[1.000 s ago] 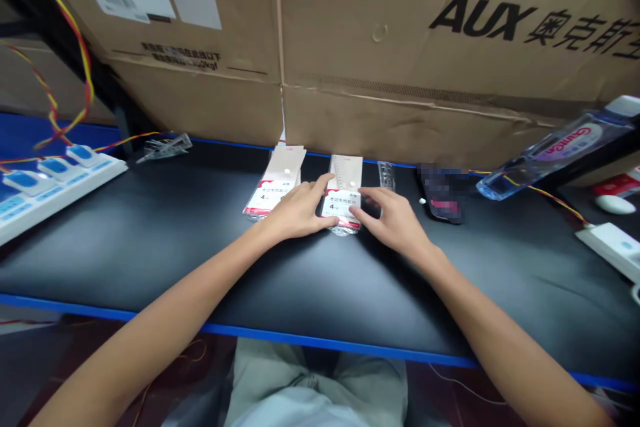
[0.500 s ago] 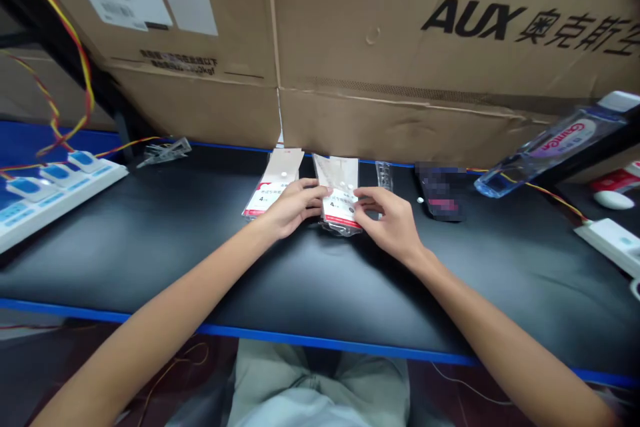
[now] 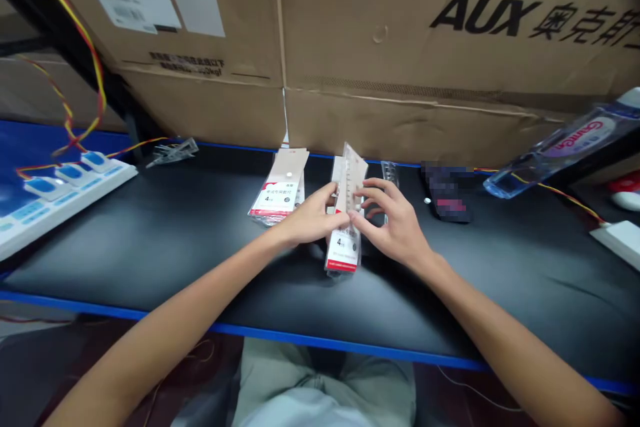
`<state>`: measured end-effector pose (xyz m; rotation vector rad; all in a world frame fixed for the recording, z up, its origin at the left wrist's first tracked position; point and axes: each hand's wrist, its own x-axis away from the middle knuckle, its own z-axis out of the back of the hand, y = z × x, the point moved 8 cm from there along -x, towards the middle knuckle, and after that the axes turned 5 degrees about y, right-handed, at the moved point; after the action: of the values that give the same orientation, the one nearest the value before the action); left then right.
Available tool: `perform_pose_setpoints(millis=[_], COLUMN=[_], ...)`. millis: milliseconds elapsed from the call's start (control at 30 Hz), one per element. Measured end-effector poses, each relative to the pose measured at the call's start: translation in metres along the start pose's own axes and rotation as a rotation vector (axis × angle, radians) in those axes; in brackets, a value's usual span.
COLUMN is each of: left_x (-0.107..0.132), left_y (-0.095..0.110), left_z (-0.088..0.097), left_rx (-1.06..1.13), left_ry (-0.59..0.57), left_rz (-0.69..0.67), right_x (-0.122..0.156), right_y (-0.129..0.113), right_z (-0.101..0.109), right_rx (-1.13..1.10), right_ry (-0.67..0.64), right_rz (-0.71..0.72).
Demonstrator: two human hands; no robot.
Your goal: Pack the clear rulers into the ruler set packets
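Note:
A slim clear packet of rulers [image 3: 345, 233] with a beige card and a red-and-white label is held between both hands above the black tabletop [image 3: 150, 233]. My left hand [image 3: 307, 220] pinches its left edge. My right hand [image 3: 393, 223] grips its right side, fingers curled around it. A second, similar stack of packets [image 3: 280, 188] lies flat on the table just left of my left hand.
Large AUX cardboard boxes [image 3: 400, 47] wall off the back. A white power strip with blue switches [image 3: 55, 187] and red-yellow wires sit at the left. A clear plastic piece [image 3: 173, 152], a dark blurred item [image 3: 447, 190], a tilted water bottle [image 3: 560, 147] and white devices at right.
The packet went from lying flat at the back of the table to being lifted and drawn toward me, tilted upright between both hands.

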<state>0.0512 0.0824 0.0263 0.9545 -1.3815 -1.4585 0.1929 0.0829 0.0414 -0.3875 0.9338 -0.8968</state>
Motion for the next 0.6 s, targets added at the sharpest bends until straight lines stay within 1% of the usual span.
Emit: perform_pose_setpoints(millis=[100,167,267,367,433,600], left_x=[-0.002,-0.003,-0.002,0.002,0.003,0.001], left_y=[-0.004,-0.007,-0.006,-0.004,-0.005,-0.01], left_z=[0.003,0.005,0.003,-0.002,-0.006,-0.013], left_rx=[-0.036,-0.063,-0.138,-0.175,-0.131,0.092], left_ry=[0.038,0.059,0.061,0.061,0.051,-0.003], left_rz=[0.03,0.045,0.029,0.006,0.0,0.024], right_x=[0.0,0.0,0.001,0.001,0.0,-0.001], right_y=[0.001,0.004,0.009,0.007,0.004,0.0], right_z=[0.0,-0.002,-0.003,0.001,0.005,0.014], right_rx=[-0.03,0.004,0.046,0.018,-0.016,-0.075], right_ry=[-0.003,-0.024,-0.039,0.006,0.066,0.185], right_rz=[-0.011,-0.016,-0.041,-0.067,-0.056,-0.015])
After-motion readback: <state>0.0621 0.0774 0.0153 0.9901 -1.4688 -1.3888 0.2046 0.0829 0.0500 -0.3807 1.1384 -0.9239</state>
